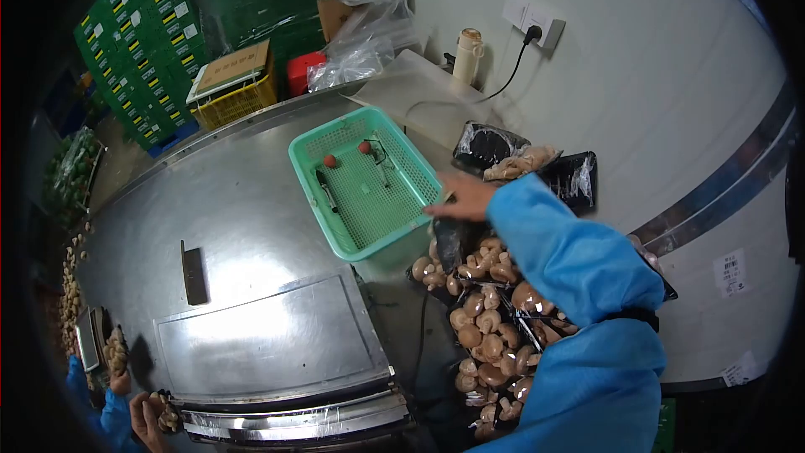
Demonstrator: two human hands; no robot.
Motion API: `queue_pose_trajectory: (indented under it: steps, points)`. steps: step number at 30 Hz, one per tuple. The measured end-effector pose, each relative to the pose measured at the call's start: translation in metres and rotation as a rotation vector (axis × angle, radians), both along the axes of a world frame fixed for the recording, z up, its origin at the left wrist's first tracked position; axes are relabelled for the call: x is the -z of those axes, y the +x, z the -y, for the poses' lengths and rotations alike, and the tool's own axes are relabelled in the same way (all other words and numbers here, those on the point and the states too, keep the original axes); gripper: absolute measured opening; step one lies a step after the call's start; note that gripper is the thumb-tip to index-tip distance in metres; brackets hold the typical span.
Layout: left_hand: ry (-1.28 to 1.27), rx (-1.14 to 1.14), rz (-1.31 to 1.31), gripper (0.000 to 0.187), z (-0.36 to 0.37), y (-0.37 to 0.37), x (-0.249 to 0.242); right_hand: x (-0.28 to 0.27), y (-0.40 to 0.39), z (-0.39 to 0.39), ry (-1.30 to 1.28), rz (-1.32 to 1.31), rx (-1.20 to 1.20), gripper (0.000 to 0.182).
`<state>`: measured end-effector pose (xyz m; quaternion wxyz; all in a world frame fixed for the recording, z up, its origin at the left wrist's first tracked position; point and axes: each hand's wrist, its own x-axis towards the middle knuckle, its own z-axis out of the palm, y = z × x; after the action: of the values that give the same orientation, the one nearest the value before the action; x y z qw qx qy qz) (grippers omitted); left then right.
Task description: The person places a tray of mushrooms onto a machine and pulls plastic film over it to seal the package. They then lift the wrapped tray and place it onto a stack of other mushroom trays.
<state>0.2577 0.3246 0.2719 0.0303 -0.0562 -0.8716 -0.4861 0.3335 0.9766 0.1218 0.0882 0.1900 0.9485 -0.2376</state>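
Observation:
At the bottom left edge my left hand (pixel 148 421) is curled against a small pack of mushrooms (pixel 168 413), partly cut off by the frame. My right hand (pixel 466 198), in a blue sleeve, reaches over to the near right corner of the green plastic basket (pixel 325 226). Its fingers are stretched out, slightly blurred, with fingertips right at the basket rim. Below it lie black trays of brown mushrooms (pixel 490 319) under shiny film. The basket holds two small red balls (pixel 329 161), a black pen-like tool (pixel 327 191) and a pair of glasses (pixel 383 161).
A film-wrapping machine (pixel 268 340) sits on the steel table (pixel 251 201). A co-worker's hand (pixel 120 382) holds mushrooms at the left. More trays (pixel 570 180), a thermos (pixel 468 54) and a cord (pixel 511 75) are by the wall. Green crates (pixel 138 50) stand behind.

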Motion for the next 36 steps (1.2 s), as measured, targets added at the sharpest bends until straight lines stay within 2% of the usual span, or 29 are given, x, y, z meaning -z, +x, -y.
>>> queue_pose_trajectory:
  steps: [1, 5, 7, 9, 10, 11, 13, 14, 16, 17, 19, 20, 21, 22, 23, 24, 25, 27, 28, 30, 32, 34, 35, 36]
  points:
    - [0.014, 0.021, -0.012, 0.021, -0.002, 0.001, -0.002, -0.05, 0.007, 0.045, 0.076, 0.209, 0.031, 0.104]
    - [0.066, 0.08, -0.032, 0.021, 0.006, 0.007, -0.007, -0.064, 0.019, 0.071, 0.153, 0.293, -0.053, 0.102]
    - [0.112, 0.076, -0.036, 0.022, 0.017, 0.009, -0.003, -0.067, 0.029, 0.079, 0.197, 0.238, -0.002, 0.103]
    - [0.16, 0.082, -0.042, 0.022, 0.02, 0.01, -0.001, -0.067, 0.035, 0.09, 0.187, 0.139, 0.181, 0.101]
    - [0.184, 0.043, -0.03, 0.022, 0.018, 0.013, -0.003, -0.057, 0.038, 0.092, 0.181, 0.027, 0.276, 0.091]
    - [0.205, -0.001, -0.018, 0.022, 0.019, 0.016, -0.005, -0.051, 0.043, 0.087, 0.187, 0.021, 0.289, 0.091]
    - [0.221, 0.042, -0.046, 0.022, 0.027, 0.02, -0.009, -0.043, 0.05, 0.078, -0.108, -0.212, 0.436, 0.077]
    - [0.233, 0.057, -0.055, 0.021, 0.032, 0.022, -0.011, -0.039, 0.057, 0.073, -0.105, -0.216, 0.435, 0.077]
    - [0.257, 0.035, -0.043, 0.019, 0.035, 0.03, -0.022, -0.037, 0.076, 0.058, -0.43, -0.463, 0.606, 0.06]
    - [0.264, 0.032, -0.045, 0.019, 0.038, 0.033, -0.024, -0.037, 0.085, 0.052, -0.425, -0.465, 0.601, 0.06]
    - [0.283, -0.015, -0.12, 0.019, 0.048, 0.038, -0.026, -0.037, 0.106, 0.039, -1.148, -0.759, 0.862, 0.05]
    - [0.324, -0.008, -0.148, 0.02, 0.057, 0.039, -0.024, -0.015, 0.123, 0.012, -0.755, -0.823, 0.561, 0.048]
    - [-0.09, 0.154, -0.41, 0.032, 0.087, 0.032, -0.008, -0.025, 0.135, 0.01, -0.742, -0.801, 0.529, 0.047]
    - [0.249, 0.01, -0.145, 0.024, 0.166, -0.005, 0.048, -0.038, 0.151, 0.009, -0.494, -0.755, 0.412, 0.047]
    - [0.243, -0.092, -0.212, 0.024, 0.127, 0.015, 0.024, -0.051, 0.164, 0.01, -0.337, -0.719, 0.322, 0.047]
    - [0.232, -0.141, -0.259, 0.023, 0.117, 0.024, 0.018, -0.06, 0.175, 0.009, -0.268, -0.715, 0.277, 0.047]
    - [0.229, -0.151, -0.234, 0.022, 0.121, 0.03, 0.014, -0.071, 0.182, 0.012, -0.333, -0.742, 0.281, 0.047]
    - [0.233, -0.169, -0.219, 0.022, 0.121, 0.04, 0.005, -0.069, 0.194, -0.008, -0.988, -0.915, 0.831, 0.03]
    - [0.256, -0.185, -0.215, 0.022, 0.13, 0.041, 0.009, -0.037, 0.22, -0.073, -0.345, -0.59, 0.622, 0.04]
    - [0.277, -0.206, -0.203, 0.021, 0.154, 0.044, 0.02, 0.019, 0.251, -0.164, 0.543, -0.418, 0.756, 0.05]
    - [0.367, -0.278, -0.155, 0.02, 0.181, 0.045, 0.041, -0.014, 0.232, -0.135, 0.429, -0.468, 0.643, 0.053]
    - [0.495, -0.383, -0.067, 0.021, 0.217, 0.042, 0.07, -0.045, 0.195, -0.07, 0.145, -0.611, 0.486, 0.053]
    - [0.538, -0.455, -0.027, 0.022, 0.234, 0.04, 0.088, -0.058, 0.18, -0.035, 0.127, -0.607, 0.461, 0.053]
    - [0.599, -0.512, -0.01, 0.022, 0.252, 0.037, 0.108, -0.075, 0.158, 0.003, -0.185, -0.585, 0.422, 0.052]
